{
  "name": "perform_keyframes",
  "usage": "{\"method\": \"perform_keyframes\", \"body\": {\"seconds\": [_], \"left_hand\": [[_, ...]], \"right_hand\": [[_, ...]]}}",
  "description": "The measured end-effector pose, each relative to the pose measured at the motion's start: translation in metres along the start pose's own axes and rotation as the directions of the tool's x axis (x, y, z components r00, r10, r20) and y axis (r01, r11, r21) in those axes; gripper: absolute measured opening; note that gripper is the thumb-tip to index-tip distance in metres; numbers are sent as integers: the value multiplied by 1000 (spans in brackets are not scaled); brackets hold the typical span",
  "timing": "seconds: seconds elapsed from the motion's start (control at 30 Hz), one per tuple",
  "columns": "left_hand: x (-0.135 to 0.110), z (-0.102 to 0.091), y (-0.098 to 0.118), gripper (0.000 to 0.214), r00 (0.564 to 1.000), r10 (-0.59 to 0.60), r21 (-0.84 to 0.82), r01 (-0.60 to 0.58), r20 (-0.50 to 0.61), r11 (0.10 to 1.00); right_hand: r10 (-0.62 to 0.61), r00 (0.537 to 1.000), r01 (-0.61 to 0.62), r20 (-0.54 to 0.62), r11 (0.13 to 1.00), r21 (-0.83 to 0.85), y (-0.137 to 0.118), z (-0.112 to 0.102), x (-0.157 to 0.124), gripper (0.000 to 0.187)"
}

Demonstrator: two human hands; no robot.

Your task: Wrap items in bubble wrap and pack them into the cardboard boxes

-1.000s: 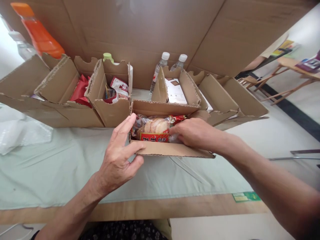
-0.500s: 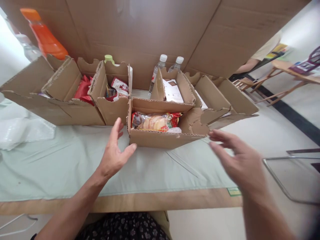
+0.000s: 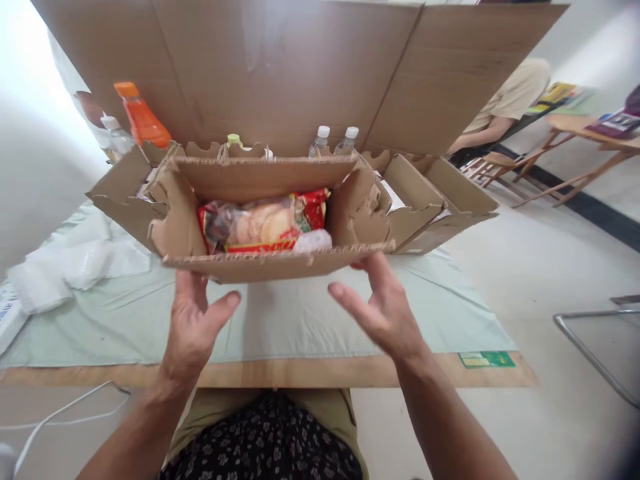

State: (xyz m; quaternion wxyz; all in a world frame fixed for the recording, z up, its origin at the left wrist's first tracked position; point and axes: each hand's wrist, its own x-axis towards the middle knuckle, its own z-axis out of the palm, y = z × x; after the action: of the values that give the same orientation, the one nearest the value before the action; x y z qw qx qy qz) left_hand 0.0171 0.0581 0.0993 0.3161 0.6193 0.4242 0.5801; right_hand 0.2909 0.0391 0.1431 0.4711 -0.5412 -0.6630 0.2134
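An open-topped cardboard box [image 3: 270,268] is held up off the table in front of the row of other boxes. Inside it lies a red and clear packet of round, pale snacks [image 3: 265,223], with a small whitish wrapped piece [image 3: 313,241] at its front right. My left hand [image 3: 197,323] supports the box from below at its left end, and my right hand [image 3: 383,307] does so at the right end. The fingers of both hands go out of sight under the box; both thumbs stand away from the front wall.
Behind are more cardboard boxes [image 3: 425,193], an orange bottle [image 3: 145,123], clear bottles with white caps [image 3: 346,140] and a tall cardboard panel [image 3: 290,73]. Clear plastic packaging [image 3: 85,263] lies left on the green cloth [image 3: 300,327]. A person [image 3: 505,100] sits at the far right.
My hands have come under the box from either side and taken hold of it. The box has risen off the cloth, hiding much of the boxes behind it.
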Motion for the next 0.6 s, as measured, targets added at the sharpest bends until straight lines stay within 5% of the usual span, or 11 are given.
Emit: {"method": "perform_keyframes", "body": {"seconds": [0.1,0.2,0.33,0.43,0.6], "left_hand": [[6,30,20,86,996,-3,23,1,87,1000],[-26,55,26,94,962,-91,50,81,259,995],[-87,50,12,98,957,-223,145,198,184,969],[-114,35,0,99,954,-276,179,253,117,951],[-136,38,-5,102,949,-249,205,210,191,956]], "right_hand": [[20,988,-9,-152,997,71,2,-18,5,47],[124,937,-120,-327,992,35,17,-33,-29,45],[224,958,-220,-178,975,40,40,-20,-67,44],[211,976,-206,-46,974,99,56,12,-46,51],[126,991,-114,-51,973,202,77,54,25,76]]}}
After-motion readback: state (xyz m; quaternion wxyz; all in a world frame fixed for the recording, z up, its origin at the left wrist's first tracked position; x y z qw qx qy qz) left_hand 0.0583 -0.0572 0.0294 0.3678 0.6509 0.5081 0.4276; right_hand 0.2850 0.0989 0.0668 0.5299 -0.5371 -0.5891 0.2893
